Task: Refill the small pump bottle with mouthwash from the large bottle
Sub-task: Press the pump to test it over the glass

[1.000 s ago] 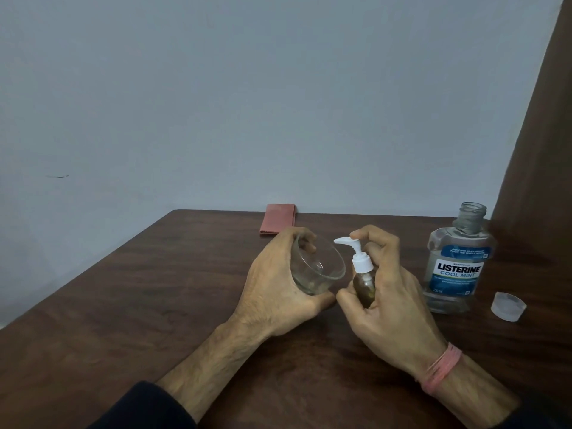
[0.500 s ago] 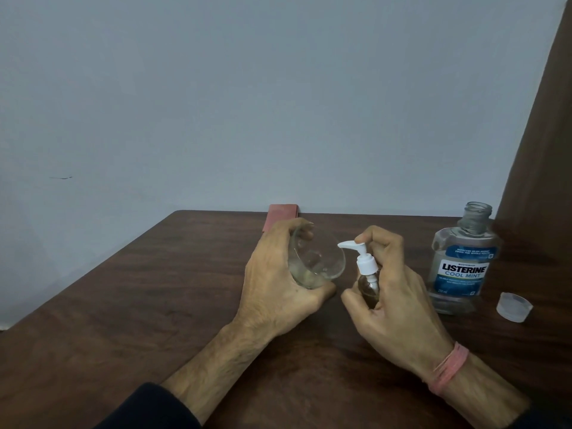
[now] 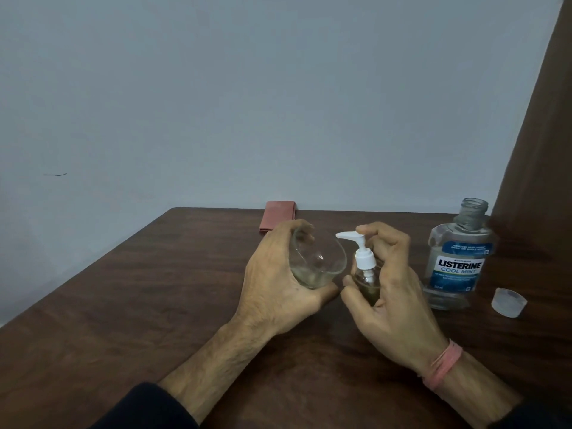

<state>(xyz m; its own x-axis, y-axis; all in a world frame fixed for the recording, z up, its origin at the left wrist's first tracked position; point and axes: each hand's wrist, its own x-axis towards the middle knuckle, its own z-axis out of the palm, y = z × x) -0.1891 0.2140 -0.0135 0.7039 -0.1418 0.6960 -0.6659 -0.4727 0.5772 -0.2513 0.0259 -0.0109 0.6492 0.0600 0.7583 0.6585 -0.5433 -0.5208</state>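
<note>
Nearby, uncapped large bottle [image 3: 459, 261], loose cap [image 3: 509, 302]

Wall [image 3: 247, 97]: plain, pale grey-blue, fills the upper part of the view. One short dark mark [image 3: 55, 174] on it at the left, about mid-height. Light dim and even, cool in tone.

Table [image 3: 130, 305]: dark brown wood, grain running lengthwise, far edge set against the wall, far-left corner rounded. Faint sheen on the top.

Right edge: a brown surface [image 3: 538, 134], slanting in this wide-angle view, rising from table level past the top of the picture; curtain or panel, cannot tell which.

Floor not visible.
</note>
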